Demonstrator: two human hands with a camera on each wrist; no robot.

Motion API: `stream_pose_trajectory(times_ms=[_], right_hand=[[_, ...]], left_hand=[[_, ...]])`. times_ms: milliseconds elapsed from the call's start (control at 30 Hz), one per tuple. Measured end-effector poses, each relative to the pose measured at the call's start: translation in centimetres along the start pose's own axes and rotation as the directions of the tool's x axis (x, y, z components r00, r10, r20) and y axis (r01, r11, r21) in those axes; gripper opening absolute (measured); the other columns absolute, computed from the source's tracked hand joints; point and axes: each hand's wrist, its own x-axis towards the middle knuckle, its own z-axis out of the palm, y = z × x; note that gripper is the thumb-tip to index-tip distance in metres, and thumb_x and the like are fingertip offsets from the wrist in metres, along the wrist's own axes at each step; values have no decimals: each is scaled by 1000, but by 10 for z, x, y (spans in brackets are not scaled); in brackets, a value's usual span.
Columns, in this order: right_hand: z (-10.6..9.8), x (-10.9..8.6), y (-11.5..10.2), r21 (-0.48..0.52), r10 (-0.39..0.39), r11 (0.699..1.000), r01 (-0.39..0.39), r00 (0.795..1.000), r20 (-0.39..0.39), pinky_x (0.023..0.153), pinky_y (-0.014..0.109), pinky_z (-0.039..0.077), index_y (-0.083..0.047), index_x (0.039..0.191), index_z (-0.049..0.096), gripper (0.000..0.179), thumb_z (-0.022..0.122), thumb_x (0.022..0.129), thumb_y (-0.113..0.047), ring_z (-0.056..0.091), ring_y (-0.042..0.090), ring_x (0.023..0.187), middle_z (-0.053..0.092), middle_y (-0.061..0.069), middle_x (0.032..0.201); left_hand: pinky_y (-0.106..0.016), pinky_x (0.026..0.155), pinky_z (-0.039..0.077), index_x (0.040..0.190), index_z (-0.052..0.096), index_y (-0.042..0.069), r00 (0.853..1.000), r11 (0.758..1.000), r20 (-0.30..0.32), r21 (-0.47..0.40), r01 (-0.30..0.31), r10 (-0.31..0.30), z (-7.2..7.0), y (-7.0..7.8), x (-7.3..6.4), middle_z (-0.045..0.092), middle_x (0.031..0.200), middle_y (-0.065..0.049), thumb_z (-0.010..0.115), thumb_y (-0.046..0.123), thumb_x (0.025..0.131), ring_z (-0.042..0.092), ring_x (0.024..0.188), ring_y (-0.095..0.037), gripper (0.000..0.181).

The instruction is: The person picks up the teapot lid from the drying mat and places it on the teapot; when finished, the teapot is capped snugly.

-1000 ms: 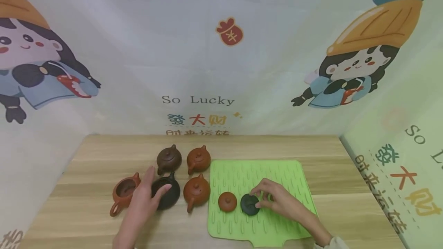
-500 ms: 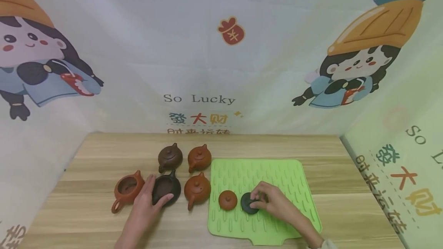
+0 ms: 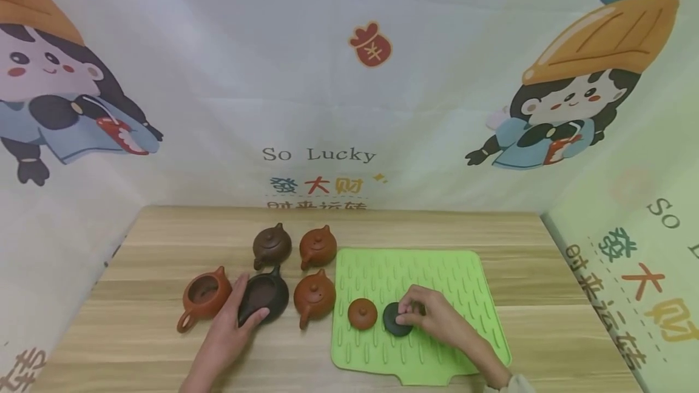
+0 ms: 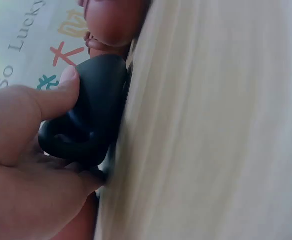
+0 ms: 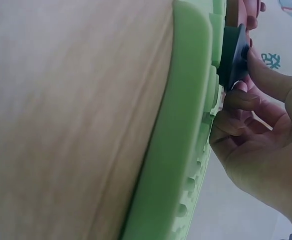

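My left hand grips the lidless black teapot, thumb on one side and fingers along the other. In the left wrist view, the thumb lies on the teapot's body above its looped handle. My right hand pinches the black teapot lid at its knob. This lid rests on the green mat, its flat rim facing up in the right wrist view. Just left of it sits a reddish-brown lid.
A lidless reddish-brown teapot stands left of my left hand. Behind the black teapot is a dark brown lidded teapot. Two lidded orange-brown teapots stand between it and the mat. A printed cloth hangs behind the wooden table.
My left hand has settled around the black teapot, its thumb moving off the opening to the side. The right fingers have closed from around the black lid onto its knob.
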Motion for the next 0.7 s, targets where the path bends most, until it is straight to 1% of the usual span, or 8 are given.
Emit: stream_pose_trajectory(times_ms=[67, 167, 333, 500, 600, 700], right_hand=[[-1, 1, 0, 4, -2, 1000, 2, 1000, 3, 70, 20, 52, -6, 96, 75, 10, 84, 96, -9, 55, -1, 80, 68, -2, 91], [-1, 1, 1, 2, -1, 1000, 1, 1000, 5, 69, 20, 51, -7, 95, 74, 10, 84, 96, -10, 54, -2, 80, 67, -3, 90], [2, 0, 3, -2, 13, 1000, -13, 1000, 7, 67, 20, 50, -7, 94, 73, 11, 83, 96, -9, 53, -2, 78, 65, -5, 88], [2, 3, -1, -7, 37, 999, -37, 999, -7, 67, 20, 49, -8, 93, 73, 11, 83, 96, -9, 53, 0, 77, 63, -6, 87], [1, 8, -6, -7, 31, 999, -31, 999, -13, 67, 20, 48, -7, 92, 73, 11, 83, 96, -9, 52, 1, 77, 61, -6, 86], [2, 12, -14, -16, 23, 1000, -23, 1000, -14, 66, 20, 47, -7, 92, 73, 11, 83, 96, -9, 50, 1, 75, 60, -5, 85]], left_hand=[[-77, 119, 36, 170, 28, -4, 1000, 1000, -3, -13, 4, -4, 0, -5, 0, 36, 170, -38, 75, 39, 106, 39, 153, -62, 91], [-77, 116, 39, 170, 32, -2, 1000, 1000, -19, -10, 7, -7, -1, -8, -1, 41, 166, -38, 78, 37, 103, 43, 150, -62, 90], [-75, 113, 43, 168, 38, -2, 999, 1000, -46, -6, 12, -12, -1, -3, -3, 49, 160, -38, 84, 28, 98, 50, 145, -60, 89], [-75, 113, 43, 167, 40, -2, 998, 1000, -61, -4, 11, -12, -1, 2, -2, 50, 159, -37, 86, 27, 96, 50, 145, -60, 89], [-75, 114, 42, 167, 40, -2, 998, 1000, -58, -11, 9, -10, -1, 2, 0, 50, 159, -37, 85, 26, 96, 49, 146, -60, 89], [-75, 114, 43, 166, 41, -3, 998, 1000, -63, -11, 7, -8, -2, 1, -1, 51, 159, -36, 85, 24, 96, 51, 145, -59, 87]])
